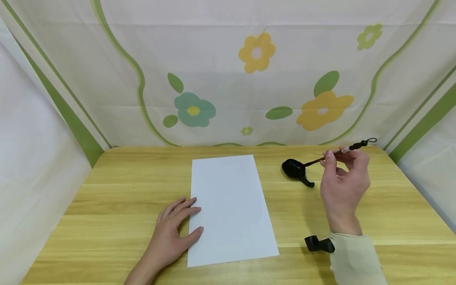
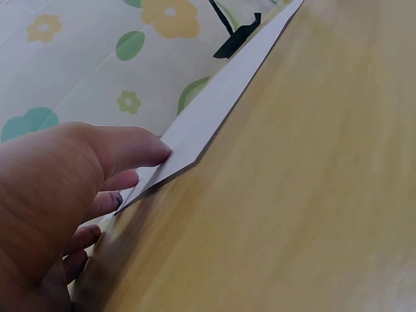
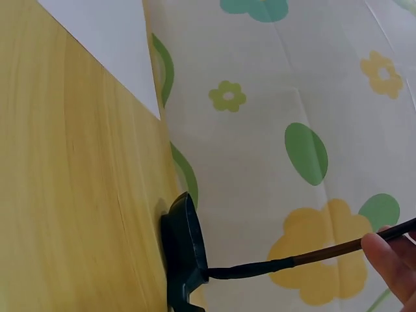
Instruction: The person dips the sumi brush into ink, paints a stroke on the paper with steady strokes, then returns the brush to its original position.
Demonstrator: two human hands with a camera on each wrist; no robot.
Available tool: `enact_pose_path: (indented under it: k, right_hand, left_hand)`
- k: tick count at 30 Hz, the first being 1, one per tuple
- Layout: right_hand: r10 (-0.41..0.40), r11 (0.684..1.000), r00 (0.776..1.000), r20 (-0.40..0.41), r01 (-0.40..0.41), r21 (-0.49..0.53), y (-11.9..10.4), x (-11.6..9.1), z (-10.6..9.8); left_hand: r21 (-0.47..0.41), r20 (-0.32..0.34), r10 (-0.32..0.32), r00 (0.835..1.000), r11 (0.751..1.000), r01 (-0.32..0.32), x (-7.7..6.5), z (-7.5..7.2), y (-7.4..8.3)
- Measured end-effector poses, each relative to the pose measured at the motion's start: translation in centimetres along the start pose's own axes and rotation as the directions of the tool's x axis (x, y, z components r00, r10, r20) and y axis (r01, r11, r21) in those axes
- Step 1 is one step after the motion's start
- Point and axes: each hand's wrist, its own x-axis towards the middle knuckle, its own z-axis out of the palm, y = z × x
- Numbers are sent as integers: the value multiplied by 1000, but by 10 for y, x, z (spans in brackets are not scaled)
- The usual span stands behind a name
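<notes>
A sheet of white paper [image 1: 229,206] lies on the table. My left hand [image 1: 171,235] rests on its left edge with fingers spread; in the left wrist view the thumb [image 2: 140,148] touches the sheet. My right hand [image 1: 344,182] pinches a writing brush [image 1: 336,153] by its brown handle, tilted, with a black loop at its upper end. The brush's dark tip [image 3: 250,268] meets the rim of a small black ink dish [image 1: 293,169] that has a curved handle. Whether the tip dips into ink cannot be seen.
On the wooden table [image 1: 117,206], the dish stands right of the paper, toward the back. A black device [image 1: 318,244] sits at the right wrist by the sleeve. A flowered curtain [image 1: 221,71] hangs behind the table's back edge.
</notes>
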Motion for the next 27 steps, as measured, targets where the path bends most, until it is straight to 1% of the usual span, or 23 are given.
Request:
enact_pose_path:
  k: [5, 8, 12, 15, 20, 25, 27]
  right_hand:
    - [-36, 999, 999, -25, 36, -11, -2, 1, -2]
    - [-54, 998, 998, -9, 54, -16, -3, 0, -2]
    - [-69, 996, 997, 22, 70, -58, -2, -2, 0]
    - [-80, 993, 997, 18, 82, -85, -2, -2, -1]
    - [-95, 994, 995, -4, 95, -55, -4, 0, -2]
    - [-105, 993, 994, 32, 107, -58, -4, -2, -3]
    - [-103, 993, 994, 32, 105, -57, -4, -2, -3]
  left_hand:
    - [4, 7, -11, 1000, 1000, 11, 0, -1, 0]
    - [1, 2, -7, 1000, 1000, 7, 0, -1, 1]
    - [-7, -13, 8, 1000, 1000, -8, -1, -1, 2]
    - [-13, -16, 9, 1000, 1000, -9, -1, -1, 4]
    - [-15, -8, 2, 1000, 1000, -2, 0, -2, 4]
    - [-18, -8, 11, 1000, 1000, -11, 0, -1, 4]
    - [-16, -6, 11, 1000, 1000, -11, 0, -1, 4]
